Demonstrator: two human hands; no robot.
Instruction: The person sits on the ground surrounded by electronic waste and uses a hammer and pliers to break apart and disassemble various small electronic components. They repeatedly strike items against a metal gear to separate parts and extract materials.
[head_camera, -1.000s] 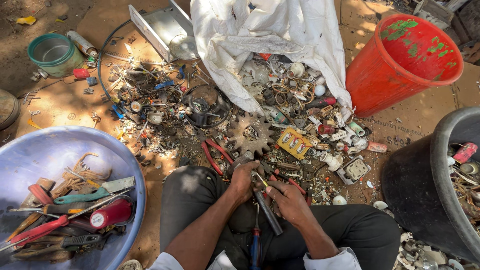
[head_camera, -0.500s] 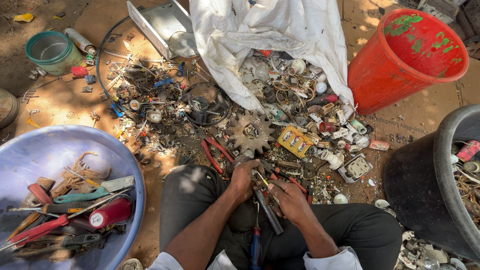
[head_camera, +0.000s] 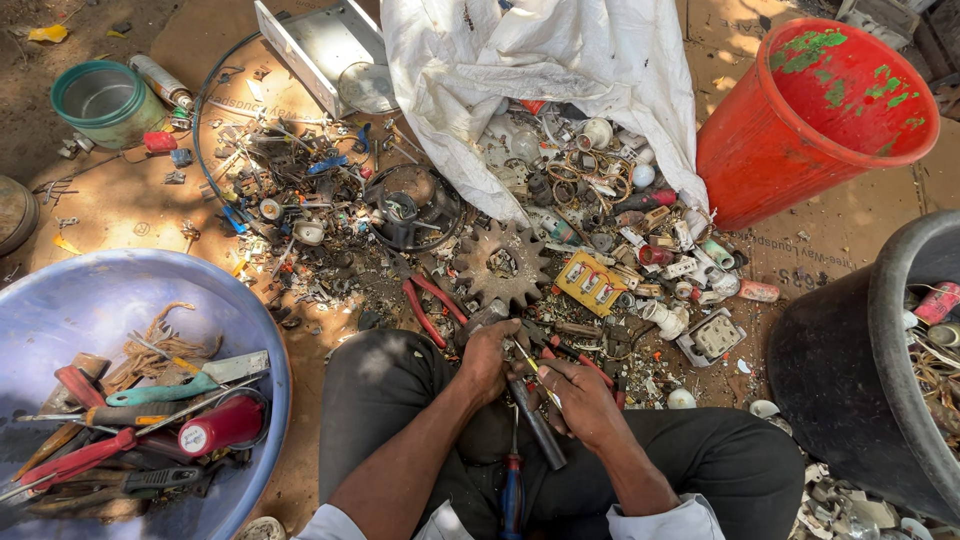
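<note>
1. Small scrap part (head_camera: 518, 345): sits between the two hands above the lap, pinched at the fingertips; its kind is too small to tell.
2. Left hand (head_camera: 490, 358): curled nearly closed around the small scrap part, knuckles up, forearm rising from the lower left.
3. Right hand (head_camera: 582, 392): fingers folded around a thin yellow-handled tool (head_camera: 537, 375), forearm entering from the lower right.
4. Thin yellow-handled tool: long axis slants from the right hand up-left, tip toward the small scrap part.
5. Dark metal rod (head_camera: 536, 424): lies under the hands, slanting down-right across the lap.
6. Blue-handled screwdriver (head_camera: 512, 490): upright between the knees.
7. Red-handled pliers (head_camera: 432, 305): on the ground just beyond the left hand.
8. Rusty gear (head_camera: 503, 265): flat amid the scrap heap, beyond the pliers.
9. Red bucket (head_camera: 815, 115): tipped, upper right.
10. Blue basin (head_camera: 60, 310): lower left, holding hand tools.
</note>
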